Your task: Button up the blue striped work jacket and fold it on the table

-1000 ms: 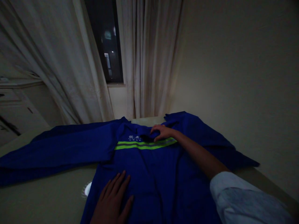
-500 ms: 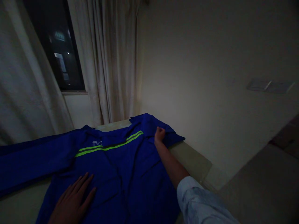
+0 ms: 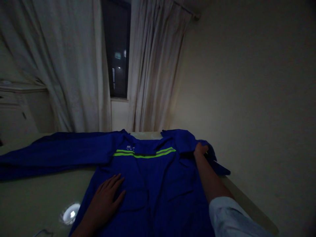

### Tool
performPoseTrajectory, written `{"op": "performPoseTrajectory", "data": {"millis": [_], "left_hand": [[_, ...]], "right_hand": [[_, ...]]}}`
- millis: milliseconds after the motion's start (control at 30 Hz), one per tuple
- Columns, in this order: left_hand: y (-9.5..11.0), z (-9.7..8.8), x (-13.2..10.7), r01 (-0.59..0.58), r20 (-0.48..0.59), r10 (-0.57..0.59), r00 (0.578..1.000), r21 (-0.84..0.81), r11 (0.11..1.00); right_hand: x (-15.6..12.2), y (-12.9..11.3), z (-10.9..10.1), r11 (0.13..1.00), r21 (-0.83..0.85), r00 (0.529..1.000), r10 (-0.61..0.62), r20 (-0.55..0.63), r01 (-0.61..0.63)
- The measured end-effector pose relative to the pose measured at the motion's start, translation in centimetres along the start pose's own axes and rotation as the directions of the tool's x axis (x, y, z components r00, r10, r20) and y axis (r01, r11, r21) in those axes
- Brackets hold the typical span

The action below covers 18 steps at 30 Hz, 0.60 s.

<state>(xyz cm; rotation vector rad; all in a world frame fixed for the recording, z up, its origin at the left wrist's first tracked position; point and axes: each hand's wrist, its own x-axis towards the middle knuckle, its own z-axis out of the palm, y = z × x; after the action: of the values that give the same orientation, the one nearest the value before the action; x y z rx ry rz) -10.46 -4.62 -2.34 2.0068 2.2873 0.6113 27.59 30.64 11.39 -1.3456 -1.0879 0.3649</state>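
Observation:
A blue work jacket (image 3: 153,184) with a yellow-green reflective stripe (image 3: 144,153) across the chest lies spread on a pale table (image 3: 37,194). Its left sleeve (image 3: 54,154) stretches far out to the left. My left hand (image 3: 107,196) rests flat on the jacket's lower left front, fingers apart. My right hand (image 3: 200,149) is closed on the fabric of the right sleeve (image 3: 209,158), near the shoulder at the table's right edge, where the cloth is bunched up.
Pale curtains (image 3: 74,65) hang on both sides of a dark window (image 3: 117,52) behind the table. A plain wall (image 3: 247,82) stands close on the right. A small round bright spot (image 3: 70,214) shows on the table near the jacket's hem. White cabinets (image 3: 14,108) sit at far left.
My right hand went from the collar out to the right sleeve and now grips its bunched fabric. My left hand stayed flat on the jacket. The view swung right, then back left.

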Motion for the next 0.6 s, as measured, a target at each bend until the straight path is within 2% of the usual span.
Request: {"op": "performPoseTrajectory", "data": {"millis": [33,67,100,133,167,200,233,267,300,333,433,500,533,600], "left_hand": [[0.0,0.0,0.0,0.007,-0.001,-0.007,1.000,0.000,1.000],[0.0,0.0,0.1,0.011,0.002,-0.011,1.000,0.002,1.000],[-0.1,0.0,0.1,0.012,0.007,-0.012,1.000,0.003,1.000],[-0.1,0.0,0.1,0.011,0.009,-0.011,1.000,0.004,1.000],[-0.2,-0.1,0.0,0.009,0.011,-0.009,1.000,0.002,1.000],[-0.2,-0.1,0.0,0.008,0.011,-0.008,1.000,-0.005,1.000],[-0.2,-0.1,-0.1,0.005,0.009,-0.005,1.000,-0.017,1.000],[-0.3,0.0,-0.2,0.002,0.006,-0.002,1.000,-0.036,0.999],[-0.3,0.1,-0.2,0.002,-0.002,-0.002,1.000,-0.063,0.998],[-0.4,0.3,-0.3,0.003,-0.011,-0.004,1.000,-0.102,0.995],[-1.1,0.7,0.2,0.057,-0.059,-0.080,0.995,-0.318,0.946],[-2.5,0.1,1.0,0.177,-0.074,-0.259,0.963,-0.549,0.817],[-3.6,-0.6,1.7,0.243,-0.082,-0.390,0.917,-0.661,0.710],[-6.2,-2.5,3.3,0.301,-0.118,-0.649,0.752,-0.814,0.496]], "right_hand": [[-0.6,-0.6,1.0,0.997,-0.011,0.996,-0.079,0.046,0.080],[-1.8,-1.0,1.9,0.978,-0.028,0.969,-0.200,0.141,0.206],[-3.4,-1.1,2.7,0.935,-0.036,0.902,-0.331,0.277,0.354],[-5.4,-1.1,3.3,0.864,-0.031,0.784,-0.440,0.438,0.503],[-7.6,-0.7,3.7,0.780,-0.018,0.635,-0.495,0.593,0.625],[-9.9,-0.1,3.8,0.707,-0.007,0.495,-0.488,0.719,0.707],[-12.0,0.7,3.7,0.663,-0.010,0.401,-0.441,0.803,0.749],[-14.0,1.6,3.6,0.641,-0.027,0.347,-0.379,0.858,0.767],[-15.5,2.6,3.3,0.633,-0.049,0.324,-0.325,0.889,0.772],[-16.7,3.5,3.0,0.637,-0.070,0.324,-0.292,0.900,0.768],[-17.8,5.4,2.3,0.673,-0.094,0.382,-0.294,0.876,0.733],[-17.5,5.7,2.1,0.690,-0.111,0.435,-0.316,0.843,0.715],[-17.3,5.7,2.1,0.698,-0.127,0.463,-0.317,0.828,0.704],[-17.0,5.5,2.1,0.723,-0.171,0.522,-0.293,0.801,0.669]]}}
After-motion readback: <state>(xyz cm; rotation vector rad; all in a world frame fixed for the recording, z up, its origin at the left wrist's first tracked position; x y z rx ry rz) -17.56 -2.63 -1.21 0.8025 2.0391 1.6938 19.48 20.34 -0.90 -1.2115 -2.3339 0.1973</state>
